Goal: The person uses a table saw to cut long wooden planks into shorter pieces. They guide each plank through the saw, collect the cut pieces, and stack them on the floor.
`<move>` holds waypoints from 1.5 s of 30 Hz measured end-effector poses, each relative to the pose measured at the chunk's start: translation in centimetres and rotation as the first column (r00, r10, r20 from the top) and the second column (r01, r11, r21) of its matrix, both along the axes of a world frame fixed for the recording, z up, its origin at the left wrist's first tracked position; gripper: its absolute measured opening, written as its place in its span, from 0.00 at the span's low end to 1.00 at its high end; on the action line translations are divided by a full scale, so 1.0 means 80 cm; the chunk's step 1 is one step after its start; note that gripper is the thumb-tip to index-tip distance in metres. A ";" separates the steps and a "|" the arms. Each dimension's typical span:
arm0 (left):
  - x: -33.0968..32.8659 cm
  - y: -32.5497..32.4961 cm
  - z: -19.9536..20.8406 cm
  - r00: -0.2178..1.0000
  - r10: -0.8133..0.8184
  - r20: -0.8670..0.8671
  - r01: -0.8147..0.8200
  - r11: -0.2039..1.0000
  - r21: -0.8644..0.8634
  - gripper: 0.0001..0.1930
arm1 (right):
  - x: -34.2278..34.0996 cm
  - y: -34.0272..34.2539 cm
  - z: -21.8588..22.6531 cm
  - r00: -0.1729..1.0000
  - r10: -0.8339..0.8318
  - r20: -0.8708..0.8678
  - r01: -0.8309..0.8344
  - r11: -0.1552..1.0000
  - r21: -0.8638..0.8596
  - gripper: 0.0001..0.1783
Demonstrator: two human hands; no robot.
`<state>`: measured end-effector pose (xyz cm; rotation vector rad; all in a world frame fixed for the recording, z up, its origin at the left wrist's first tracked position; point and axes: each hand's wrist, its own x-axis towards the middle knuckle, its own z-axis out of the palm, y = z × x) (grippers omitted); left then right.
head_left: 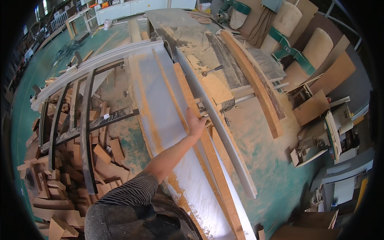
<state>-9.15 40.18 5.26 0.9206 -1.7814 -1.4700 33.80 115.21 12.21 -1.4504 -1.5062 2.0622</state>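
A long, narrow wooden board (215, 160) runs lengthwise over the grey metal machine table (156, 92), from the lower edge of the picture toward the far end. My left hand (196, 125) is closed around the board near its middle, thumb toward the right side. The fingers' undersides are hidden. To the right of the board, a straight metal fence (218, 124) runs nearly alongside it. Sawdust lies in streaks on the table. My right hand is out of view.
Wood offcuts (72, 180) lie heaped at the left below a dark metal frame (86, 124). A grey sliding rail (100, 64) stands at the far left. Another long wooden beam (256, 88) rests right of the fence, near a lever (212, 71). Dust-collector bags (316, 50) stand at the far right.
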 end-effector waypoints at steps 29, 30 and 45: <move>-0.127 -0.200 -0.061 0.979 -0.192 -0.065 0.197 0.976 0.096 0.15 | -0.259 -0.255 -0.007 0.966 0.201 0.164 -0.235 0.945 0.227 0.16; -0.128 -0.203 -0.061 0.980 -0.189 -0.058 0.193 0.978 0.078 0.15 | -0.262 -0.251 -0.011 0.963 0.210 0.167 -0.243 0.947 0.210 0.16; -0.146 -0.230 -0.075 0.991 -0.132 -0.032 0.132 0.991 0.015 0.21 | -0.269 -0.246 -0.055 0.972 0.203 0.120 -0.223 0.957 0.184 0.17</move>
